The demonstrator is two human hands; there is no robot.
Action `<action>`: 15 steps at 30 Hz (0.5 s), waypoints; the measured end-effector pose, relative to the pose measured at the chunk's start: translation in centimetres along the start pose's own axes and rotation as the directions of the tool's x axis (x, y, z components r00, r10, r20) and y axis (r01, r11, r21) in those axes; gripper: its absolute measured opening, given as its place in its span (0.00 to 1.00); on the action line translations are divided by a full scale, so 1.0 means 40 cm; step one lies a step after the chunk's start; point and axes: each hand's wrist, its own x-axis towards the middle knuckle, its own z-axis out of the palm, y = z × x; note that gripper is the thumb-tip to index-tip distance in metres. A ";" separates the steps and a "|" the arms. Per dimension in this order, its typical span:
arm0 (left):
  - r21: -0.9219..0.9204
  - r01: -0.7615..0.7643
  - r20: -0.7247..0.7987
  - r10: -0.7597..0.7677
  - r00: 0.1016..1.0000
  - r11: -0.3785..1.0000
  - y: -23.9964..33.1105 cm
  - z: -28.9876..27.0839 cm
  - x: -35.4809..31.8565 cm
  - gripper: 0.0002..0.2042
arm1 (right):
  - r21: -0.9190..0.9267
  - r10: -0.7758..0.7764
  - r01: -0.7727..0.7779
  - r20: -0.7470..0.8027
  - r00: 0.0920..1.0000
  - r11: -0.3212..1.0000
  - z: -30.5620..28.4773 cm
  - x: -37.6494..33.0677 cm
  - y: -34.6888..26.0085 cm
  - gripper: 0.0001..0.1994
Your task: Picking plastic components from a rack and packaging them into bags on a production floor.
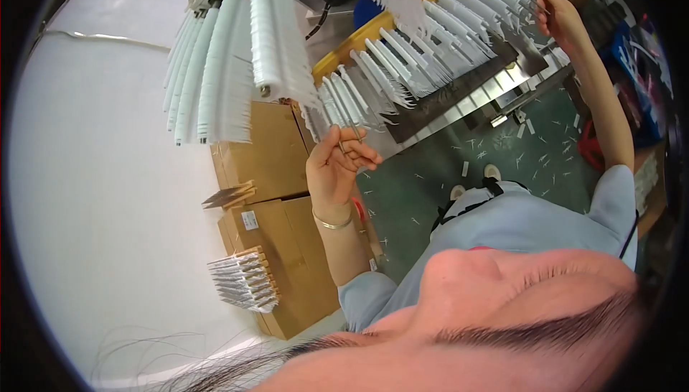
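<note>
A long yellow-edged rack carries a row of white fringed strips side by side, their frayed ends hanging toward me. At the rack's left end is my left hand, palm turned up and fingers curled round a thin metal tool. The fingers hide most of that tool, so its kind cannot be made out. My right hand is at the far right end of the rack, beside the last strips. Its fingers are bent together at the edge; what they grip is hidden.
Larger white fringed rolls hang from a machine frame above my left hand. Cardboard boxes stand at the left, with a bundle of white-wrapped strips beside them. White scraps litter the green floor. Blue and red items crowd the right.
</note>
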 end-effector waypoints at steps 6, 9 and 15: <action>-0.074 -0.042 -0.041 0.040 0.998 0.996 -0.017 0.010 -0.025 0.22 | 0.031 0.016 -0.016 -0.016 1.000 0.999 -0.012 -0.007 -0.005 0.20; -0.056 -0.066 -0.031 0.065 0.997 0.996 0.009 0.016 -0.012 0.22 | 0.048 0.021 -0.020 -0.019 1.000 0.999 -0.002 -0.007 -0.009 0.20; 0.037 -0.113 -0.044 0.114 0.992 0.993 0.039 0.051 -0.023 0.22 | -0.016 0.013 -0.012 0.025 1.000 1.000 -0.036 0.002 0.010 0.19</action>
